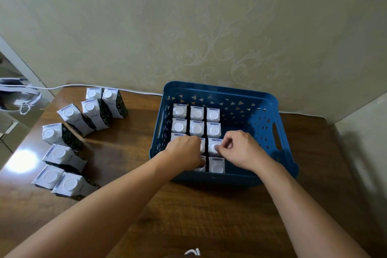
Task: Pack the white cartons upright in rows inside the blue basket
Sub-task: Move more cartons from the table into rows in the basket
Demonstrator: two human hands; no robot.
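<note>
White cartons (69, 132) stand upright left of blue basket (270, 98), nearer left hand (186, 151), apparently gripping a packed carton; right hand (238, 148) pinching a cap

Blue basket (261, 98) sat on bench by wall, sides pierced with triangle holes, handle slots on both ends. White cartons (196, 114) stood upright inside, round white caps up, in tidy rows filling left part. Loose cartons (70, 115) stood on bench left of basket.
</note>
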